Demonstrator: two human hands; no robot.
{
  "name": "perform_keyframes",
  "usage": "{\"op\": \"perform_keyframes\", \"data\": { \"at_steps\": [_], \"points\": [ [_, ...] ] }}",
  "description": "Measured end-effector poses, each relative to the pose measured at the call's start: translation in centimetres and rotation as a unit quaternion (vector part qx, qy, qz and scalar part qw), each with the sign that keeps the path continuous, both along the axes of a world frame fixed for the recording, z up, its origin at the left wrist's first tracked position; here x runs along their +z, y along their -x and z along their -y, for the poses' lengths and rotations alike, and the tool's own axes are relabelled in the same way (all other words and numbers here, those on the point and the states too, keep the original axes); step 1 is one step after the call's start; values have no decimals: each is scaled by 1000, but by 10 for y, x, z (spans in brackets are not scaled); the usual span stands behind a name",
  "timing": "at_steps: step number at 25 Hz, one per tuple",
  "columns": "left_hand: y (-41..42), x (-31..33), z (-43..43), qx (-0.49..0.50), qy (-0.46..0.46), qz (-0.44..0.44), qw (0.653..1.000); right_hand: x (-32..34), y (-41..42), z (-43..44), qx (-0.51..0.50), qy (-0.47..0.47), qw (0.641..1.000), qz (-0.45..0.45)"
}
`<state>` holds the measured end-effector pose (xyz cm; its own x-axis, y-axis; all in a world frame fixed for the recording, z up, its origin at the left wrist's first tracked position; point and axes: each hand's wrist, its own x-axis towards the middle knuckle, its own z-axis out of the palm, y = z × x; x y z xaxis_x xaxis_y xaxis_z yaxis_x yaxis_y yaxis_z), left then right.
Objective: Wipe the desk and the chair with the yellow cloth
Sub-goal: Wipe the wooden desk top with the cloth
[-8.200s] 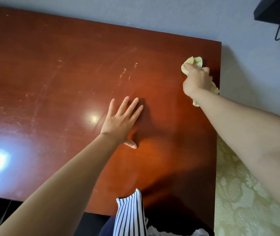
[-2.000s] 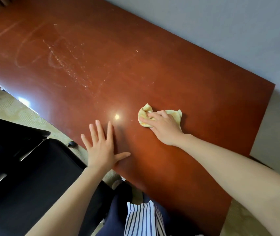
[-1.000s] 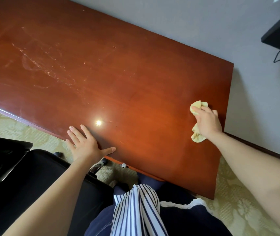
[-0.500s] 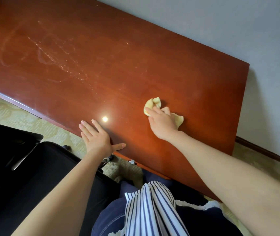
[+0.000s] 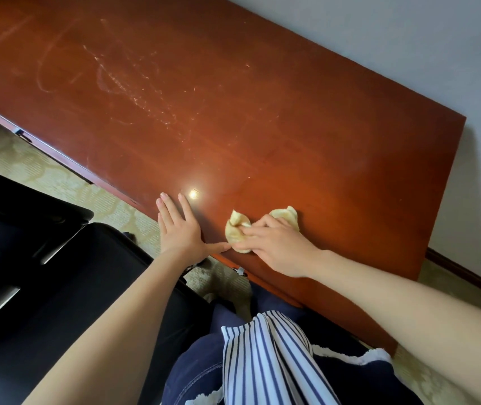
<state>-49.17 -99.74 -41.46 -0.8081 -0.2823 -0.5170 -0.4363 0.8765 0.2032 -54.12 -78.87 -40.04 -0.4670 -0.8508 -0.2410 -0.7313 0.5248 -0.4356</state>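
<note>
Currently, the right hand (image 5: 274, 248) grips the bunched yellow cloth (image 5: 236, 230) on the desk (image 5: 233, 112) near its front edge. The left hand (image 5: 181, 232) lies flat, fingers straight, at the cloth's 9 o'clock, thumb tip just beside it.

Soft light, clear picture.
A small glare spot (image 5: 193, 194) shines on the desk (image 5: 277, 118); the chair (image 5: 37, 287) looks dark; edges bend a little.

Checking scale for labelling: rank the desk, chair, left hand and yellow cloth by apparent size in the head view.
Desk
chair, partly out of frame
left hand
yellow cloth, unsure, partly under the right hand
</note>
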Motion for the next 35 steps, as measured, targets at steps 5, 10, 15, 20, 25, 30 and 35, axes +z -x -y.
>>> {"op": "perform_keyframes", "data": {
  "at_steps": [5, 10, 15, 20, 25, 30, 35],
  "points": [
    [-6, -1, 7, -27, -19, -10, 999, 8, 17, -45, 144, 20, 986, -76],
    [-9, -1, 6, -17, -18, -29, 999, 11, 82, -30, 128, -48, 984, -113],
    [-8, -3, 6, -18, -15, -19, 1000, 2, 127, 13, -233, -60, 969, -54],
    [-7, -3, 8, -11, -11, -16, 1000, -17, 98, 58, -271, -38, 956, -111],
    [-8, -6, 9, -9, -16, -21, 1000, -16, 46, 45, -88, 31, 992, -82],
    [-9, -5, 10, -18, -1, -8, 1000, -13, -2, 4, 8, 83, 993, -85],
    [-3, -2, 11, -23, 32, -1, 999, -7, 8, -51, 199, 64, 969, -135]
  ]
}}
